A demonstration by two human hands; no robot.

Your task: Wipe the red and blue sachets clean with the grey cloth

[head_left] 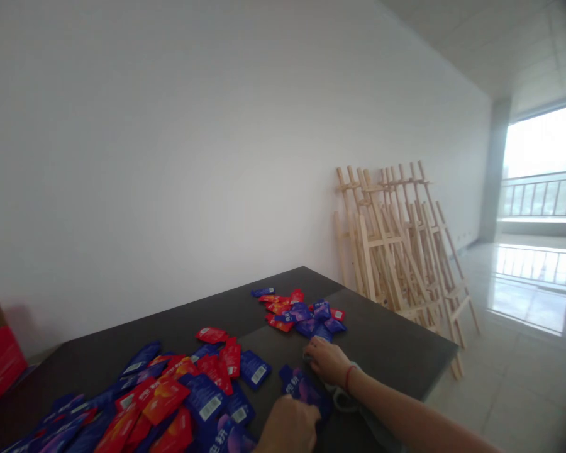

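My left hand (290, 426) is closed at the lower end of a blue pouch (302, 385) with white lettering, near the table's front edge. Farther forward, my right hand (329, 360) has its fingers curled down by the tabletop; a bit of grey shows at the fingertips, but what it is stays unclear. Under the right wrist lies a pale grey loop-shaped item (343, 401), partly covered by the forearm. Ahead of the right hand is a small pile of blue pouches (306, 324) and red pouches (279, 308). A larger mixed heap of pouches (207, 396) spreads left of my left hand.
The dark table (193, 314) stands against a white wall. A red box (2, 362) sits at the far left. Several wooden easels (387, 251) lean on the wall beyond the table's right edge. Glossy floor tiles and a railed window (542, 195) are at right.
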